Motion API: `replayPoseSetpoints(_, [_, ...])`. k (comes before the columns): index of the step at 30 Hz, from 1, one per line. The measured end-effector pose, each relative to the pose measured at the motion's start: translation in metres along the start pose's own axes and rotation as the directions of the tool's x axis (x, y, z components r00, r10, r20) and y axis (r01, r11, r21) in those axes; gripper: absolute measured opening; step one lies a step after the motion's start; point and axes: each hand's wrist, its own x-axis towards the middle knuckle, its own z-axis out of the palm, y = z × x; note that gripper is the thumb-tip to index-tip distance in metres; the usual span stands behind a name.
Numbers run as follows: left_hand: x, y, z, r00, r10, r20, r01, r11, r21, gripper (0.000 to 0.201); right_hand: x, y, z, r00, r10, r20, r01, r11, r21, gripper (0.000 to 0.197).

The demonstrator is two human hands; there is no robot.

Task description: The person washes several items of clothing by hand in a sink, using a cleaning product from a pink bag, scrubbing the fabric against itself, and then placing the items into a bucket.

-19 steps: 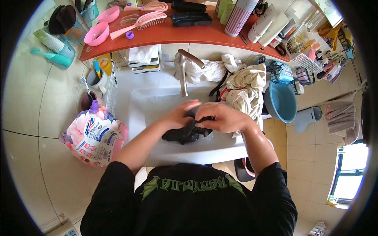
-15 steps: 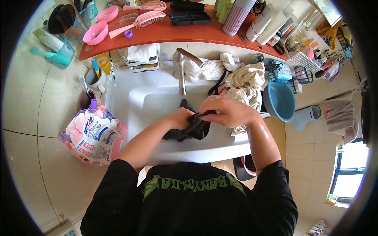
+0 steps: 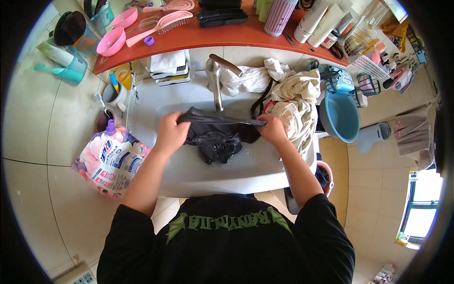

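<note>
A wet black garment (image 3: pixel 215 131) is stretched sideways over the white sink (image 3: pixel 184 173), its top edge pulled nearly straight between my hands. My left hand (image 3: pixel 171 132) pinches one end of that edge, and my right hand (image 3: pixel 273 128) pinches the other. The lower part hangs bunched into the water in the basin; its exact kind I cannot make out. Just beyond the cloth stands the metal tap (image 3: pixel 215 85). Cream-coloured clothes (image 3: pixel 299 102) lie heaped on the sink's right rim, close to my right hand.
Behind the tap lies a white cloth (image 3: pixel 243 83). A flowered detergent pouch (image 3: pixel 106 163) leans at the left. A red shelf (image 3: pixel 198 38) with brushes and bottles spans the back. At the right are a blue basin (image 3: pixel 341 118) and, lower, a pink-rimmed bucket (image 3: pixel 327 177).
Both hands have moved apart, the left one leftward and away from me. The garment, bunched between them before, is now spread wide. The view has shifted slightly.
</note>
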Motion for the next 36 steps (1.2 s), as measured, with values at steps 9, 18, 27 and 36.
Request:
replayPoseSetpoints(9, [0.014,-0.010,-0.035,0.744,-0.246,0.622,0.060,0.951,0.305,0.040,0.017,0.009,-0.029,0.865,0.119,0.488,-0.141,0.990,0.009,0.071])
replayPoseSetpoints(18, [0.017,-0.131,0.026,0.846,-0.381,0.373,0.276,0.911,0.306,0.024,0.046,0.040,0.011,0.881,0.010,0.474,0.114,0.966,-0.231,0.035])
replayPoseSetpoints(27, [-0.042,-0.130,0.122,0.850,-0.381,0.363,0.229,0.889,0.396,0.042,-0.003,-0.004,0.131,0.944,-0.036,0.329,0.141,0.943,-0.302,0.044])
replayPoseSetpoints(36, [-0.024,-0.072,0.145,0.861,-0.370,0.348,0.470,0.841,-0.268,0.040,0.021,0.011,0.141,0.686,0.358,0.634,-0.469,-0.449,0.761,0.049])
